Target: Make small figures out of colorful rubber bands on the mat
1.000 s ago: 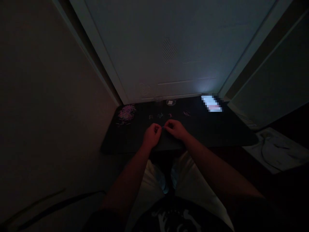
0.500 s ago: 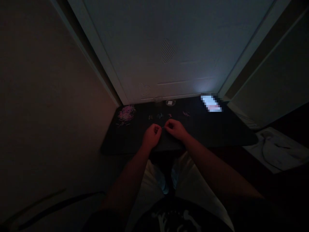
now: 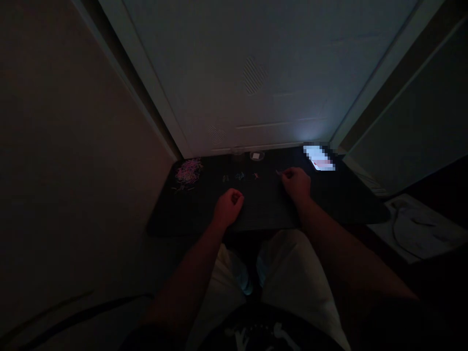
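Close to the board's front edge, my left hand (image 3: 229, 207) rests with its fingers curled closed; what they hold, if anything, is hidden. My right hand (image 3: 297, 184) is farther right, thumb and fingers pinched together. Its fingertips are at a small purplish group of thin pieces (image 3: 278, 172), largely covered by the hand. Other little groups lie in a row to the left: reddish pieces (image 3: 256, 176), bluish pieces (image 3: 239, 176) and yellowish pieces (image 3: 225, 178). A heap of thin pink, purple and white pieces (image 3: 188, 172) lies at the far left. The dark hides their exact kind.
The dark tabletop (image 3: 263, 209) stands against a white door (image 3: 292, 58). At its back are a clear container (image 3: 237, 155) and a round clear dish or lid (image 3: 256, 156) with a white square. A lit phone-like screen (image 3: 319, 157) glows at the back right.
My right hand has moved away from my left hand, to the right and slightly back, to the purplish group. The left hand stays almost in place. The thin piece between them no longer shows.
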The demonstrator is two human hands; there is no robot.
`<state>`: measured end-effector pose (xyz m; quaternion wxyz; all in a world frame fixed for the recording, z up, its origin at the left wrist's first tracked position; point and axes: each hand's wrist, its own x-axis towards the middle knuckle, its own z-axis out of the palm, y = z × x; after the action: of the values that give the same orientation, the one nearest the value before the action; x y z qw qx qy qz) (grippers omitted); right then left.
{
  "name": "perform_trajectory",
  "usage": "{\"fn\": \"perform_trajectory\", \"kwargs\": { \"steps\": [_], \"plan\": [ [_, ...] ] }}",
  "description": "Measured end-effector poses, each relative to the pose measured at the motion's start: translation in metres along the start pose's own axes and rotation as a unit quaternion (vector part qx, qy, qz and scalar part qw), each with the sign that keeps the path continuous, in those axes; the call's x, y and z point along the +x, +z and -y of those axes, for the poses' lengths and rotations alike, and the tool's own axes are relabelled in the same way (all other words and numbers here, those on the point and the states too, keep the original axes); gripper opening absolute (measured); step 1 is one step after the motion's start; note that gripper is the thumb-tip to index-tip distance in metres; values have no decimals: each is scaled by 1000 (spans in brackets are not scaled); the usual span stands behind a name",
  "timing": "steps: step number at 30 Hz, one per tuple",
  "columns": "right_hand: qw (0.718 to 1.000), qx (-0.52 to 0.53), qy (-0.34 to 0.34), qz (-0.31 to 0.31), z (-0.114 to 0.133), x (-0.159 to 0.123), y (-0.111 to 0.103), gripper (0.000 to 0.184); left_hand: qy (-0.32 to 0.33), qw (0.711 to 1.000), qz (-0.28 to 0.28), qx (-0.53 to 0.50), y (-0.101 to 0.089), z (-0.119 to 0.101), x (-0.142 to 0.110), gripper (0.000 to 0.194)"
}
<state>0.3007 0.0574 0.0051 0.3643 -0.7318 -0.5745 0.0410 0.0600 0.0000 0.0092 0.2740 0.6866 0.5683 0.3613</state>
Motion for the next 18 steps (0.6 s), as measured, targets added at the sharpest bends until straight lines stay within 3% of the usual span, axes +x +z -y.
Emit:
{"fn": "perform_trajectory", "kwargs": {
  "steps": [7, 13, 18],
  "plan": [
    [998, -28, 33, 55, -15, 15, 1, 25, -4, 1000, 14, 10, 1, -1, 1, 15],
    [997, -50, 33, 41, -10, 13, 1, 27, -7, 1000, 16, 9, 1, 0, 0, 16],
    [991, -117, 15, 62, -1, 12, 0, 51, -5, 1000, 23, 14, 1, -1, 0, 16]
  ]
}}
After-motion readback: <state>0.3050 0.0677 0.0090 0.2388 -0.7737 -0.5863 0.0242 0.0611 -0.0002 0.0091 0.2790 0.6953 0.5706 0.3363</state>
